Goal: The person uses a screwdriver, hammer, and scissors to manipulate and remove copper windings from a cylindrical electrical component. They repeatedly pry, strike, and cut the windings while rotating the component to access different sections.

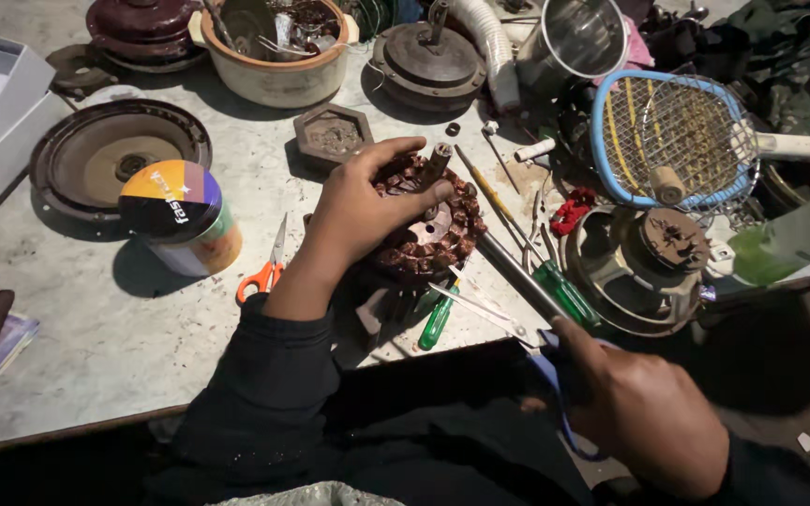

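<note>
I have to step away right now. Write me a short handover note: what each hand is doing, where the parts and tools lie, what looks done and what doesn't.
Left hand: clamped over the copper-wound stator, thumb by its centre shaft.
Right hand: gripping a long metal tool by a blue handle, its tip against the stator's edge.
Around it: orange scissors to the left, green screwdrivers and the round motor housing to the right, all on the table.
Done: the stator is out of its housing.
Left: its windings are still in place.
</note>
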